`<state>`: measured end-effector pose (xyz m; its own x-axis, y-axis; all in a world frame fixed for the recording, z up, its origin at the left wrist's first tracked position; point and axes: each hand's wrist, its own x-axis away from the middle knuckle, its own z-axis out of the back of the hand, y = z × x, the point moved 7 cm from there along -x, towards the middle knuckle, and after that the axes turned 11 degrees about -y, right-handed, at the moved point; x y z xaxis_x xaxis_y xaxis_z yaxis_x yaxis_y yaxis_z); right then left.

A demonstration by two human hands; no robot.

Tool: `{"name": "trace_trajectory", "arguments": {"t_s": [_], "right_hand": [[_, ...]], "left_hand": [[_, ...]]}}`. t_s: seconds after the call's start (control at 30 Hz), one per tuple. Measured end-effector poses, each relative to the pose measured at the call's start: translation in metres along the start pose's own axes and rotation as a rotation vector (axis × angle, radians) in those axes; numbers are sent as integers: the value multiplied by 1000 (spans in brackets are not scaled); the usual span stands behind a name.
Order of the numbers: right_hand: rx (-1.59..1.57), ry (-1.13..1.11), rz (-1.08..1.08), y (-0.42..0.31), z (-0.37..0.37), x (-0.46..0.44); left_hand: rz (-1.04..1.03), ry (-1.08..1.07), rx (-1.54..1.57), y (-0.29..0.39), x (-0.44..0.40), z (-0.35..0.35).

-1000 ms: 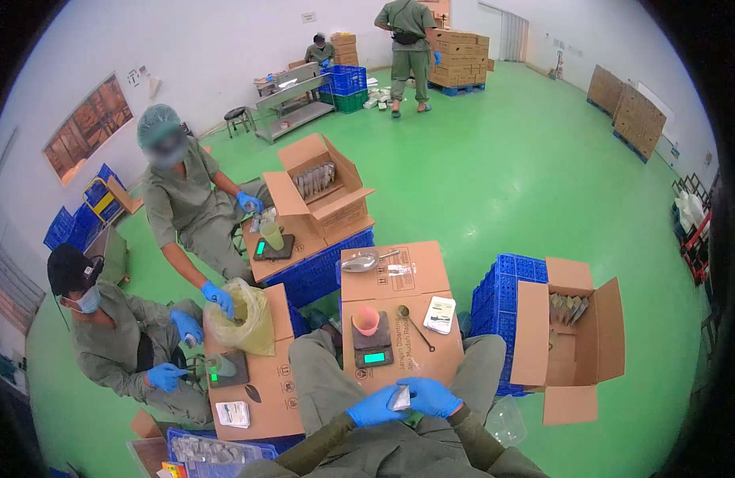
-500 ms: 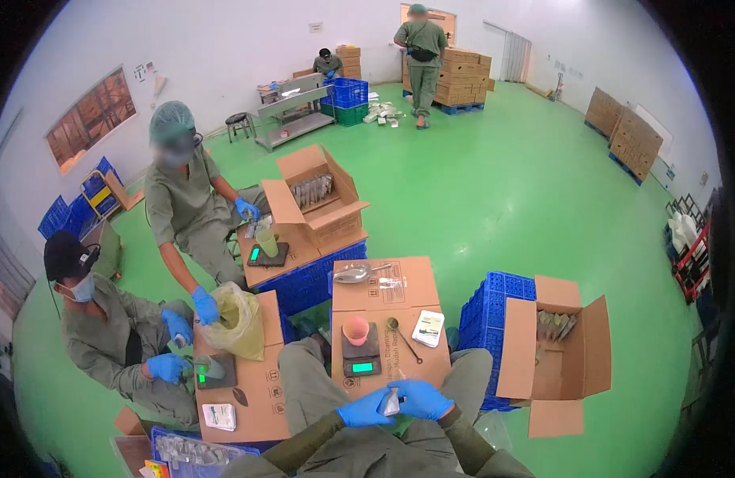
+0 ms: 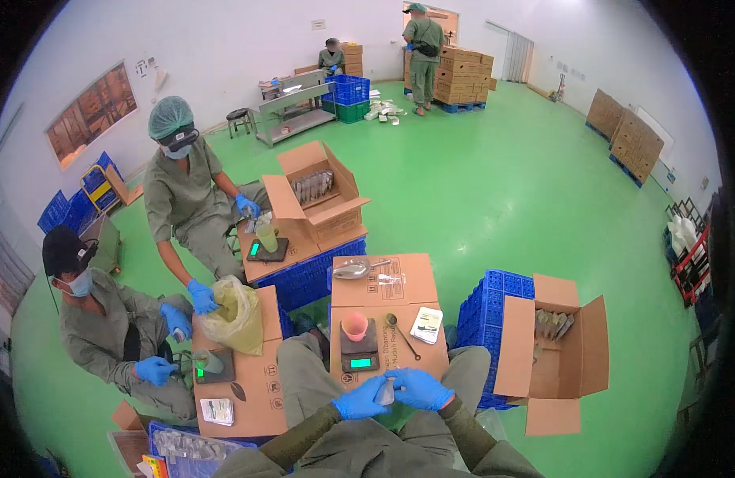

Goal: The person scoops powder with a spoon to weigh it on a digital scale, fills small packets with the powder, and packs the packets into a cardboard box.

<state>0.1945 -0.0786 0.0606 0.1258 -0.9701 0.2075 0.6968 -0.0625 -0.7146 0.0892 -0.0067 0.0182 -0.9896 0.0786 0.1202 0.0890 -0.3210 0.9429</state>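
Observation:
My left hand (image 3: pixel 362 398) and my right hand (image 3: pixel 417 389), both in blue gloves, hold a small silvery pouch (image 3: pixel 386 392) between them, over my lap. Beyond them a cardboard surface (image 3: pixel 383 296) carries a black scale (image 3: pixel 359 347) with a lit green display and a pink cup (image 3: pixel 354 325) on it. Right of the scale lie a long-handled measuring spoon (image 3: pixel 402 335) and a stack of printed cards (image 3: pixel 426 325). A metal scoop (image 3: pixel 358 268) rests near the far edge.
An open carton (image 3: pixel 555 350) with pouches stands at the right beside blue crates (image 3: pixel 485 327). Two co-workers (image 3: pixel 180 191) (image 3: pixel 104 334) sit at the left, near a yellowish bag (image 3: pixel 236 315) and scales. Two more people are at the back, near stacked boxes (image 3: pixel 461 76).
The camera view has shifted. My hands stay on the pouch, whose angle has changed a little. At the back, the standing person has moved and turned beside the stacked boxes.

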Motion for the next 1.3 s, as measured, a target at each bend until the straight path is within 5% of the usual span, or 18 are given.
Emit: {"name": "trace_trajectory", "arguments": {"t_s": [0.27,0.57,0.8,0.9,1.1,1.23,1.3], "right_hand": [[-114,47,-44,-19,22,3],[14,81,43,-28,29,-1],[-16,86,46,7,9,-11],[-84,-55,-79,11,6,-9],[89,-36,124,23,-10,-16],[-42,-82,-39,-7,38,-31],[100,23,45,-46,103,-43]], "left_hand": [[52,59,-133,-65,-11,-7],[-18,120,-141,-5,-4,14],[-18,1,-56,-50,-26,7],[-6,88,-129,-36,-18,12],[69,275,-322,-64,11,3],[251,295,-418,-125,27,-20],[303,454,-405,-124,43,-28]]}}
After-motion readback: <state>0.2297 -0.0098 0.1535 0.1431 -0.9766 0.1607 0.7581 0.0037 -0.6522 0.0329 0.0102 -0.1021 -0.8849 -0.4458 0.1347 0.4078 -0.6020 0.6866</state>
